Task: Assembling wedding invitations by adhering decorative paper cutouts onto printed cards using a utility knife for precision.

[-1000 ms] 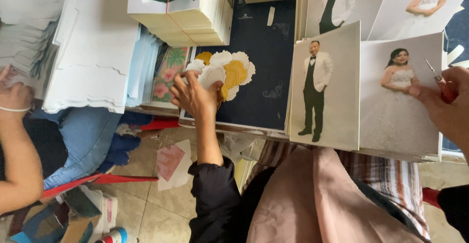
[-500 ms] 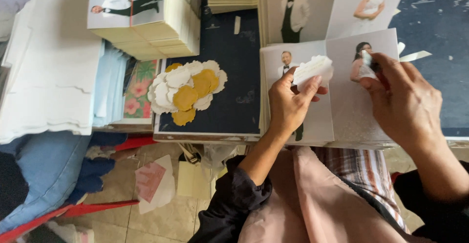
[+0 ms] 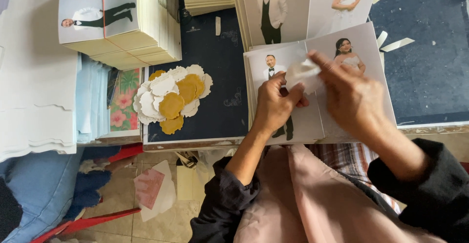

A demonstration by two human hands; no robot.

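My left hand (image 3: 277, 102) and my right hand (image 3: 349, 92) meet over an open photo spread (image 3: 359, 47) showing a man in a white jacket and a woman in a white dress. Both hands pinch a small white scalloped paper piece (image 3: 302, 72) held just above the fold of the spread. To the left, a pile of white and yellow scalloped paper pieces (image 3: 172, 98) lies on a dark blue board (image 3: 220, 52).
A tall stack of printed photo sheets (image 3: 122, 23) stands at the back left, with white card stacks (image 3: 34, 77) and pale blue sheets (image 3: 90, 101) beside it. More portrait prints (image 3: 293, 3) lie behind the spread. Paper scraps (image 3: 154, 187) lie on the tiled floor below.
My left hand took a white scalloped piece from the pile and carried it right to the photo spread. My right hand moved in and now grips the piece too.
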